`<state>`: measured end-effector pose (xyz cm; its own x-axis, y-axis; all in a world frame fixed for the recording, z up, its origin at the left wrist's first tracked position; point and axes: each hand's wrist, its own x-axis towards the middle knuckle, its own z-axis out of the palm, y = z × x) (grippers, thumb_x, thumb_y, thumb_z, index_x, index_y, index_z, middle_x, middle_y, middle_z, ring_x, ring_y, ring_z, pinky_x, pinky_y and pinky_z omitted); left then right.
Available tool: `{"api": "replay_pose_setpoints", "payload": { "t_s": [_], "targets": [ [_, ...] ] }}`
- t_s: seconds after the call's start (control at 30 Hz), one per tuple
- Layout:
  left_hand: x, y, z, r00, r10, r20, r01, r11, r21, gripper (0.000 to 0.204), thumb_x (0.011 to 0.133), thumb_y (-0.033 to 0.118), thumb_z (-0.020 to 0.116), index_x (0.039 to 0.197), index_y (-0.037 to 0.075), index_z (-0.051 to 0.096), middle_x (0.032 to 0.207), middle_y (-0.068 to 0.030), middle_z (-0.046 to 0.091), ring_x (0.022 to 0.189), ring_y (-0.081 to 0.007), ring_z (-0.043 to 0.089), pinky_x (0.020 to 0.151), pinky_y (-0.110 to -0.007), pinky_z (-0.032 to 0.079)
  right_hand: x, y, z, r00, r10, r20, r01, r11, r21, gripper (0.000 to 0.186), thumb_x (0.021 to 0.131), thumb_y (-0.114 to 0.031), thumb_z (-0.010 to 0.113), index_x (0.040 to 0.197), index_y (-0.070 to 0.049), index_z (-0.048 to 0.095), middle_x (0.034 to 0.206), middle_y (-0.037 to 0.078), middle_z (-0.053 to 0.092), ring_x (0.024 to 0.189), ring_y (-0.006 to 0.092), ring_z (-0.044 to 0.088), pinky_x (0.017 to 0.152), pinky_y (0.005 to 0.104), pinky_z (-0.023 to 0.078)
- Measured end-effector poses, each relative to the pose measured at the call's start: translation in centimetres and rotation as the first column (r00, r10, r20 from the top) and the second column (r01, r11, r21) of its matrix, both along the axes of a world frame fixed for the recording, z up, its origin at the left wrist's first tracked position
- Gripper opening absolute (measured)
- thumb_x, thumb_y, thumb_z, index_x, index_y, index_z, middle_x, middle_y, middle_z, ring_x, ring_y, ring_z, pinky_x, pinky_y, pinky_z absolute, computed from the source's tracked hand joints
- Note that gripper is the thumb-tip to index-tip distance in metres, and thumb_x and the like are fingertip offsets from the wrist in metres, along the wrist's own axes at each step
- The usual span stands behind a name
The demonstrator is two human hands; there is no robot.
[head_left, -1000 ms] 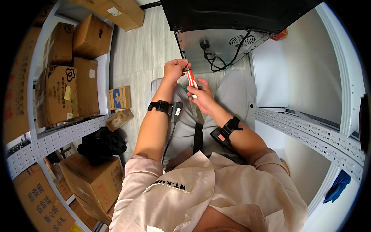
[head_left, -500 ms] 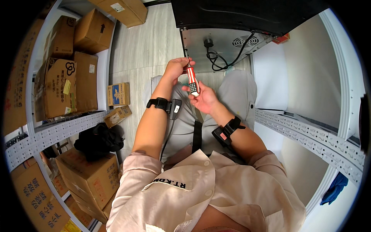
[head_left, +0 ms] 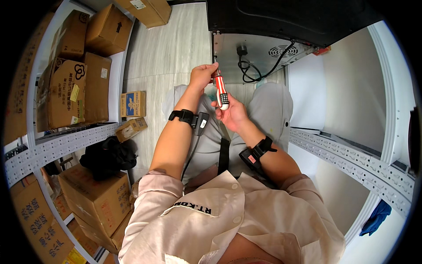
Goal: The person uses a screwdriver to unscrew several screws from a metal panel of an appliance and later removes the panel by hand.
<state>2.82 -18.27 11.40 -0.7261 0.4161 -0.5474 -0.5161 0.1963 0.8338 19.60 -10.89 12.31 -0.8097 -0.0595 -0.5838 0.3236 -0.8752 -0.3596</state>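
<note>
A screwdriver (head_left: 220,88) with a red-and-white striped handle, a black-and-white chequered band and a white end points away from me. Its shaft reaches the left edge of the silver metal panel (head_left: 227,52) on a black appliance (head_left: 281,20). My left hand (head_left: 203,77) pinches the shaft close to that edge, hiding part of it. Below it, my right hand (head_left: 233,115) has its fingers and thumb at the white end of the handle. Whether the tip sits in a screw is too small to tell.
A black power cord (head_left: 251,75) with its plug hangs looped on the panel beside a round vent (head_left: 282,51). Cardboard boxes (head_left: 67,92) fill the left shelf (head_left: 70,136). Two small boxes (head_left: 133,104) lie by it. A perforated white shelf beam (head_left: 343,154) runs on the right.
The view has shifted slightly, so the appliance sits a little further right. The screwdriver handle has turned a little and stands more upright. Both hands remain on the tool.
</note>
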Motion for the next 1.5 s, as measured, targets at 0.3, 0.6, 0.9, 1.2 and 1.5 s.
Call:
{"api": "replay_pose_setpoints", "payload": {
  "t_s": [0.3, 0.6, 0.9, 1.2, 1.5],
  "targets": [
    [0.3, -0.2, 0.2, 0.997, -0.073, 0.007, 0.072, 0.994, 0.081, 0.024, 0.095, 0.018, 0.057, 0.109, 0.0, 0.064, 0.098, -0.0078, 0.071, 0.084, -0.0149, 0.065, 0.079, -0.031, 0.052, -0.6, -1.5, -1.4, 0.99, -0.113, 0.085, 0.076, 0.931, 0.357, 0.023, 0.097, -0.032, 0.055, 0.109, -0.012, 0.051, 0.087, 0.005, 0.058, 0.061, 0.015, 0.052, 0.055, 0.0281, 0.042],
    [-0.2, -0.3, -0.1, 0.999, -0.025, 0.024, 0.024, 0.998, 0.062, 0.017, 0.091, 0.018, 0.063, 0.098, 0.002, 0.068, 0.091, -0.0048, 0.071, 0.075, -0.0105, 0.063, 0.07, -0.029, 0.05, -0.5, -0.9, -0.3, 0.998, -0.049, 0.047, 0.054, 0.991, -0.119, 0.036, 0.102, -0.04, 0.035, 0.107, -0.011, 0.056, 0.087, 0.008, 0.063, 0.057, 0.0155, 0.048, 0.053, 0.0275, 0.038],
    [0.1, -0.2, -0.2, 0.993, -0.112, 0.031, 0.109, 0.989, 0.097, 0.022, 0.096, 0.015, 0.056, 0.109, -0.002, 0.063, 0.098, -0.0097, 0.07, 0.088, -0.0184, 0.067, 0.081, -0.031, 0.055, -1.0, -1.9, -1.3, 0.958, -0.206, 0.199, 0.134, 0.937, 0.324, 0.027, 0.095, -0.03, 0.057, 0.111, -0.012, 0.045, 0.084, 0.005, 0.056, 0.061, 0.013, 0.052, 0.051, 0.0265, 0.04],
    [0.0, -0.2, -0.4, 0.999, -0.043, 0.016, 0.042, 0.997, 0.06, 0.02, 0.09, 0.019, 0.066, 0.1, 0.001, 0.067, 0.089, -0.0067, 0.071, 0.077, -0.0138, 0.066, 0.071, -0.027, 0.052, -0.6, -1.4, -0.6, 0.956, -0.181, 0.232, 0.175, 0.983, 0.048, 0.029, 0.104, -0.035, 0.031, 0.11, -0.013, 0.047, 0.077, 0.011, 0.064, 0.052, 0.0151, 0.048, 0.047, 0.0289, 0.038],
    [0.0, -0.3, -0.3, 0.996, -0.08, 0.045, 0.075, 0.991, 0.111, 0.021, 0.095, 0.017, 0.054, 0.106, 0.002, 0.066, 0.095, -0.0047, 0.071, 0.085, -0.0128, 0.065, 0.075, -0.028, 0.051, -0.9, -1.4, 0.2, 0.96, -0.169, 0.224, 0.129, 0.975, 0.183, 0.029, 0.101, -0.038, 0.043, 0.106, -0.012, 0.054, 0.077, 0.006, 0.057, 0.062, 0.0147, 0.054, 0.052, 0.0255, 0.04]
  ]
}}
